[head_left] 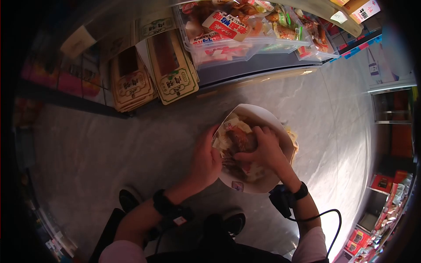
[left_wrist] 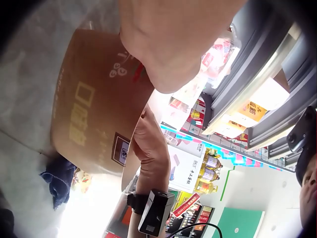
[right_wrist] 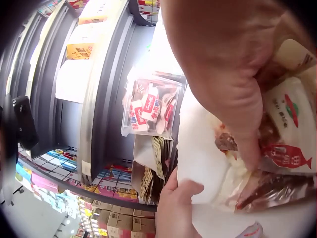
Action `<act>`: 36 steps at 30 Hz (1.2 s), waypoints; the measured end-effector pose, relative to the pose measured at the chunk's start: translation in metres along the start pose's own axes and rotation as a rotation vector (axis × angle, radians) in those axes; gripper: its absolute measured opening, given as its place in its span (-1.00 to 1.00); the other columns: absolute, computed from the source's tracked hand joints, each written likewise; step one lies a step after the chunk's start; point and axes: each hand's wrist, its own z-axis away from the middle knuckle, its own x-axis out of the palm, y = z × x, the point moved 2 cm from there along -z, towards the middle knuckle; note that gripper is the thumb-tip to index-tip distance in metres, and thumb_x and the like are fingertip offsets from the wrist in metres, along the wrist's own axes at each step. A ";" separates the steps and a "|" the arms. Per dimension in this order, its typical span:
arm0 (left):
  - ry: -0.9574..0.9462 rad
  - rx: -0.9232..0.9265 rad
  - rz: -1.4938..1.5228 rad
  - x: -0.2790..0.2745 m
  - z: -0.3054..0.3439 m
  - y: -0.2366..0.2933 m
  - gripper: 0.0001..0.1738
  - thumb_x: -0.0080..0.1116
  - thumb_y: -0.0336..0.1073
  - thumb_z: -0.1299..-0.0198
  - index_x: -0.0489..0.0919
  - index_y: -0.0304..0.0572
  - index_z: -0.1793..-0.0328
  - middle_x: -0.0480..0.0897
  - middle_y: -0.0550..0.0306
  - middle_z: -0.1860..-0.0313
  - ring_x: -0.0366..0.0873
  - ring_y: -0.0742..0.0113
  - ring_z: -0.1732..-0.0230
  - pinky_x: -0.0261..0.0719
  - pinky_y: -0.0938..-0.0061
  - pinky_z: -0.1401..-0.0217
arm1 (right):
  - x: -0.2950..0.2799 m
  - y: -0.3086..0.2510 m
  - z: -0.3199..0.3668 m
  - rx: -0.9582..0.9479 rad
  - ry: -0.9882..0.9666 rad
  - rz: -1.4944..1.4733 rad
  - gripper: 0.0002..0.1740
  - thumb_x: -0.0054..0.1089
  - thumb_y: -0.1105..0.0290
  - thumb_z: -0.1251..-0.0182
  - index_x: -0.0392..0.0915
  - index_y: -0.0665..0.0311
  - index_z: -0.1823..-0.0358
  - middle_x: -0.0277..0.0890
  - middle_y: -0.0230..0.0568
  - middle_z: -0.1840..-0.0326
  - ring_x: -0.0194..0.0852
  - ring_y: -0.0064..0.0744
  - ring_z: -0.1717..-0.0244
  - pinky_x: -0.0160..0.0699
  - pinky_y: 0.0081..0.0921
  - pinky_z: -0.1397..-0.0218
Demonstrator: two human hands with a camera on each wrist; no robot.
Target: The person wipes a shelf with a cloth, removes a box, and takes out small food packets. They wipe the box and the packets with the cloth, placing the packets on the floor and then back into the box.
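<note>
A paper bucket [head_left: 263, 113], brown outside and white inside, is held above the floor in front of the body. My left hand [head_left: 206, 155] grips its left side, and the thumb lies over the rim in the right wrist view. Inside are several plastic snack packets, one printed with a red fish [right_wrist: 287, 156]. My right hand [head_left: 268, 151] reaches into the bucket, its thumb and fingers around a reddish-brown snack packet [head_left: 240, 136]. In the left wrist view, yellow lettering [left_wrist: 79, 111] marks the outside of the bucket. The right fingertips are partly hidden among the packets.
Ahead stands a store shelf with clear plastic bins [head_left: 245, 48] of wrapped snacks. Left of them lie stacks of flat kraft packs [head_left: 173, 72]. More shelves with red boxes [head_left: 359, 236] line the right side. Grey tiled floor [head_left: 166, 140] lies below, with shoes [head_left: 129, 199] near the body.
</note>
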 end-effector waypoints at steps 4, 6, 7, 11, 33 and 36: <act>0.034 -0.020 0.022 0.003 0.001 -0.002 -0.42 -0.28 -0.64 0.00 0.24 -0.34 -0.26 0.35 -0.23 -0.12 0.33 -0.12 -0.15 0.28 0.25 -0.23 | 0.000 -0.009 0.005 0.002 -0.067 -0.245 -0.04 0.55 0.10 0.42 0.22 0.39 -0.05 0.45 0.14 0.08 0.47 0.01 0.02 0.44 -0.25 -0.02; 0.039 -0.008 0.010 0.002 0.001 -0.002 -0.42 -0.29 -0.63 0.00 0.24 -0.34 -0.25 0.36 -0.23 -0.11 0.34 -0.12 -0.15 0.28 0.25 -0.23 | -0.006 -0.015 0.007 0.058 -0.097 -0.255 -0.06 0.54 0.12 0.39 0.21 0.39 -0.06 0.48 0.12 0.11 0.49 0.02 0.05 0.47 -0.25 0.01; 0.044 0.004 -0.001 0.002 0.001 -0.001 -0.43 -0.30 -0.63 0.00 0.25 -0.35 -0.25 0.37 -0.23 -0.10 0.34 -0.11 -0.15 0.28 0.25 -0.22 | -0.010 -0.017 0.010 0.116 -0.127 -0.264 -0.07 0.53 0.15 0.36 0.21 0.39 -0.07 0.51 0.09 0.14 0.52 0.02 0.08 0.50 -0.24 0.04; 0.052 0.003 0.022 0.002 0.000 -0.006 -0.43 -0.31 -0.62 0.01 0.27 -0.35 -0.23 0.38 -0.23 -0.09 0.35 -0.11 -0.13 0.28 0.25 -0.22 | -0.033 -0.032 0.030 0.033 0.014 -0.224 -0.12 0.53 0.25 0.30 0.22 0.40 -0.08 0.54 0.03 0.22 0.56 -0.12 0.12 0.53 -0.29 0.06; 0.014 0.007 -0.026 0.000 -0.003 -0.003 -0.48 -0.36 -0.60 -0.04 0.27 -0.42 -0.21 0.43 -0.25 -0.03 0.41 -0.04 -0.09 0.31 0.31 -0.20 | -0.080 0.042 0.087 0.179 0.674 0.418 -0.54 0.36 0.56 0.15 0.43 0.41 0.13 0.49 -0.02 0.19 0.53 -0.13 0.19 0.51 -0.42 0.13; 0.026 0.004 -0.033 0.002 -0.001 -0.001 -0.48 -0.35 -0.60 -0.04 0.27 -0.41 -0.21 0.43 -0.25 -0.04 0.41 -0.04 -0.09 0.32 0.32 -0.19 | -0.081 -0.010 0.069 -0.091 0.466 -0.286 -0.52 0.27 0.65 0.11 0.40 0.35 0.06 0.47 -0.06 0.13 0.49 -0.09 0.09 0.47 -0.35 0.00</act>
